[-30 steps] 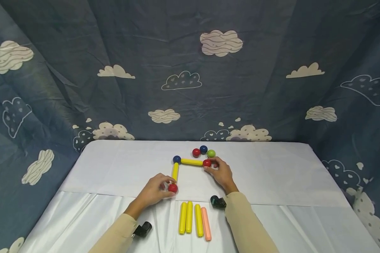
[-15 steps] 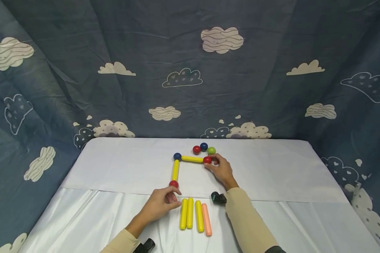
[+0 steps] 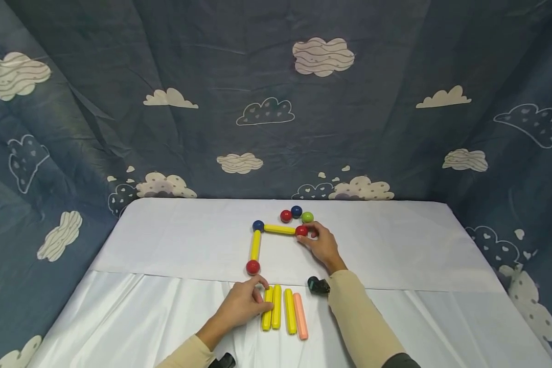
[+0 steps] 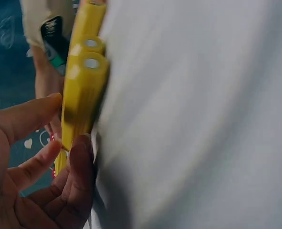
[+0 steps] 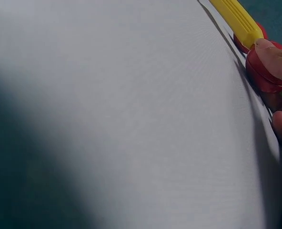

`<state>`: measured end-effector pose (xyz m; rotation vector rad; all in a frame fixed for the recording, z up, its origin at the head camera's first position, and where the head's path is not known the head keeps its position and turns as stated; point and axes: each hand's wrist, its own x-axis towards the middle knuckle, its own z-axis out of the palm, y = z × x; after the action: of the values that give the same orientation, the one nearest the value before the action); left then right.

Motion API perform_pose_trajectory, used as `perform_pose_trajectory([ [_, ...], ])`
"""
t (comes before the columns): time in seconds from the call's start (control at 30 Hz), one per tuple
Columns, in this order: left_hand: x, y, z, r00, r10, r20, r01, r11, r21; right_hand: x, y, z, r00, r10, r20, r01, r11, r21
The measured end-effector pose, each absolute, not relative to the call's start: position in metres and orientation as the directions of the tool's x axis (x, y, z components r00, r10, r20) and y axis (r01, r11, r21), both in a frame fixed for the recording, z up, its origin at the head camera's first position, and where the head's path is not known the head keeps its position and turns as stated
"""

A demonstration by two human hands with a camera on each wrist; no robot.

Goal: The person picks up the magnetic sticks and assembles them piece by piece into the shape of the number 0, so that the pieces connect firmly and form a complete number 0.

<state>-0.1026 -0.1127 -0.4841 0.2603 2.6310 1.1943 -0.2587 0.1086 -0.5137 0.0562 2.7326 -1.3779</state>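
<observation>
Yellow, the leftmost loose stick (image 3: pixel 267 322) lies right at your left hand (image 3: pixel 243 304), nearer you than the blue corner ball (image 3: pixel 258 226) and slightly to its right. You have thumb and fingers bent around that stick, toward its far end; how firmly they press, you cannot tell. Your right hand (image 3: pixel 323 245), to the right of the blue corner ball, grips the gripped red ball (image 3: pixel 301 231) from its right side, your thumb beside the end of the crosswise yellow stick (image 3: pixel 279 229). That stick runs from the blue corner ball rightward to the gripped red ball. The lengthwise yellow stick (image 3: pixel 255 245) runs from the blue corner ball toward you and meets the near red ball (image 3: pixel 253 267), which sits just beyond your left fingertips. On the same side as the leftmost loose stick lie the second yellow stick (image 3: pixel 276 306), the third yellow stick (image 3: pixel 290 312) and the pink stick (image 3: pixel 300 316), in order rightward. Farther off than the blue corner ball, to its right, rest the loose red ball (image 3: pixel 286 216), the loose blue ball (image 3: pixel 296 211) and the green ball (image 3: pixel 307 217).
</observation>
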Motion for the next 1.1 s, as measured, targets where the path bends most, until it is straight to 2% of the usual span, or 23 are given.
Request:
perform_pose_trajectory([
  [0.17,-0.102,-0.104,-0.481,-0.954,0.247,-0.171,0.062,0.719,0.692,-0.259,0.112,-0.514,-0.996,-0.012,-0.088,0.064,0.593,-0.803],
  [0.5,-0.103,-0.104,-0.48,-0.956,0.225,-0.187,0.018,0.684,0.729,-0.259,0.113,-0.514,-0.997,-0.017,-0.075,0.051,0.594,-0.803],
  [0.63,-0.104,-0.109,-0.481,-0.947,0.238,-0.214,-0.024,0.615,0.788,-0.258,0.115,-0.514,-0.997,-0.011,-0.078,0.057,0.597,-0.801],
  [0.8,-0.106,-0.115,-0.482,-0.926,0.246,-0.287,-0.15,0.458,0.876,-0.259,0.119,-0.514,-0.997,-0.006,-0.072,0.053,0.606,-0.794],
  [0.93,-0.106,-0.127,-0.482,-0.916,0.221,-0.335,-0.234,0.385,0.893,-0.258,0.117,-0.514,-0.997,-0.008,-0.08,0.059,0.601,-0.797],
  [1.1,-0.108,-0.139,-0.481,-0.916,0.185,-0.356,-0.276,0.353,0.894,-0.256,0.112,-0.515,-0.998,-0.01,-0.068,0.05,0.582,-0.812],
])
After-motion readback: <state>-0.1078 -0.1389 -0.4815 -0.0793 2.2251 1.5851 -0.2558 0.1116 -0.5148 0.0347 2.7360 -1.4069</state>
